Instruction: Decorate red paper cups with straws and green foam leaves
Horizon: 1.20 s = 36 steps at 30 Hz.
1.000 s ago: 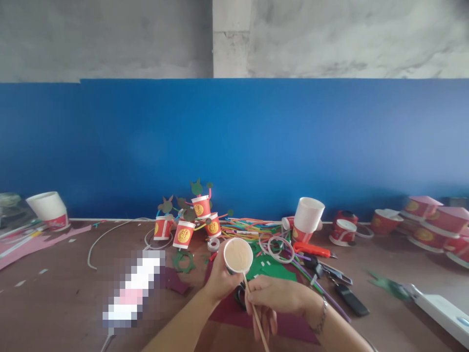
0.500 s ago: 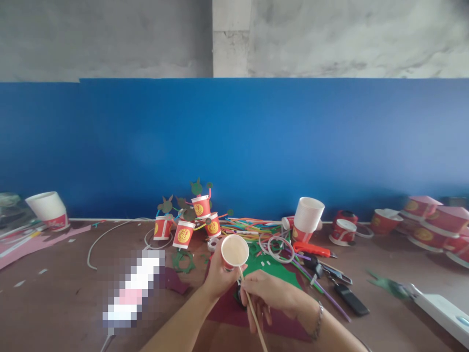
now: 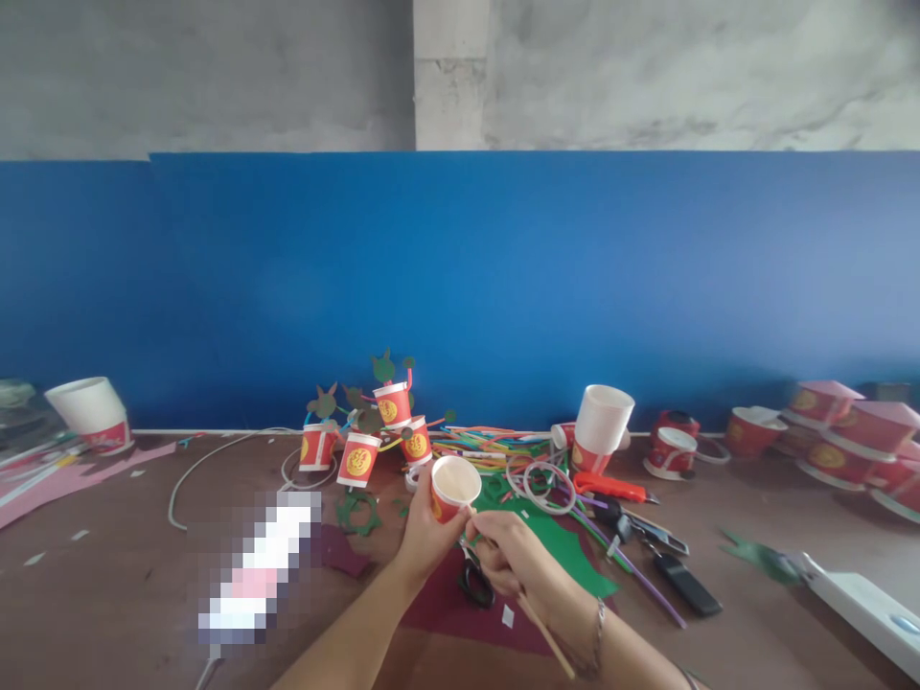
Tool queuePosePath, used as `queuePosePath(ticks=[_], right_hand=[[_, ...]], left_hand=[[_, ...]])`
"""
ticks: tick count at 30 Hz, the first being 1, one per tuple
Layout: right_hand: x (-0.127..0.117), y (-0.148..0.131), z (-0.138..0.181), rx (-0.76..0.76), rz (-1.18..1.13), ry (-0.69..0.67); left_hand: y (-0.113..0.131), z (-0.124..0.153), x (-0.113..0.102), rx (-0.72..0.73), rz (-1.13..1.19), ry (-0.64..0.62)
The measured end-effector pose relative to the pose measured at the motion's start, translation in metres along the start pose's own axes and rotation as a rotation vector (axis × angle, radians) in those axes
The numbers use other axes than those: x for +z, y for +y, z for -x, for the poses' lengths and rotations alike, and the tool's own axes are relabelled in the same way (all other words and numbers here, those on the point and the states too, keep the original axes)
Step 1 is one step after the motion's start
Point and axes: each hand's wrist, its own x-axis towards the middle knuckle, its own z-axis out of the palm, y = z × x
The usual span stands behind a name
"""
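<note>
My left hand [image 3: 425, 527] is closed around a red and white paper cup [image 3: 454, 491], whose open mouth tilts toward me. My right hand [image 3: 503, 556] is closed around a thin wooden stick [image 3: 544, 632]. The stick's back end sticks out below the palm, and its front end is hidden by the fingers, close to the cup's side. Below the hands, black-handled scissors [image 3: 475, 583] lie on a dark red sheet [image 3: 460, 623]. A green paper sheet [image 3: 575, 551] lies to the right of my right hand.
Several decorated cups [image 3: 359, 460] stand behind on the left. A stack of white cups [image 3: 602, 426], an orange cutter [image 3: 610, 487] and keys with a black fob [image 3: 686, 583] are on the right. Colourful pipe cleaners [image 3: 489, 441] lie at the back. A white glue gun [image 3: 862, 599] lies far right.
The stick has swung and slid back through my right hand, and its front end has left the cup's rim. The cup has tipped slightly, showing more of its side.
</note>
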Motion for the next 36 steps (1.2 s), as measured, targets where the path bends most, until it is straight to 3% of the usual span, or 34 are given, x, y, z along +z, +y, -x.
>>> queuePosePath(ticks=[6, 10, 15, 17, 19, 22, 24, 27, 33, 36], right_hand=[[-0.01, 0.0, -0.006, 0.025, -0.071, -0.076], [-0.013, 0.007, -0.016, -0.019, 0.177, 0.043], [-0.014, 0.009, -0.021, -0.199, 0.494, 0.261], [-0.015, 0.005, -0.018, -0.107, 0.42, 0.187], [-0.017, -0.001, -0.013, 0.034, 0.187, 0.024], [-0.018, -0.008, -0.008, 0.082, -0.09, -0.144], [-0.018, -0.009, -0.006, 0.085, -0.11, -0.162], [-0.017, -0.011, -0.004, 0.076, 0.052, -0.124], [-0.025, -0.028, 0.015, 0.014, 0.778, -0.171], [-0.031, -0.038, 0.028, 0.079, 0.983, -0.214]], left_hand=[[-0.003, -0.001, 0.0, 0.013, -0.056, -0.012], [-0.001, -0.001, 0.0, -0.006, -0.042, -0.016], [0.004, 0.0, 0.003, -0.029, -0.048, -0.012], [0.004, 0.0, 0.003, -0.022, -0.038, -0.023], [0.003, 0.0, 0.003, -0.009, -0.041, -0.03], [-0.001, 0.0, 0.002, 0.027, -0.059, -0.019], [-0.003, 0.001, 0.003, 0.043, -0.062, 0.0], [-0.003, 0.003, 0.006, 0.031, -0.061, 0.031], [0.002, 0.0, 0.008, 0.058, -0.106, 0.128], [-0.002, -0.005, 0.002, 0.029, -0.081, 0.225]])
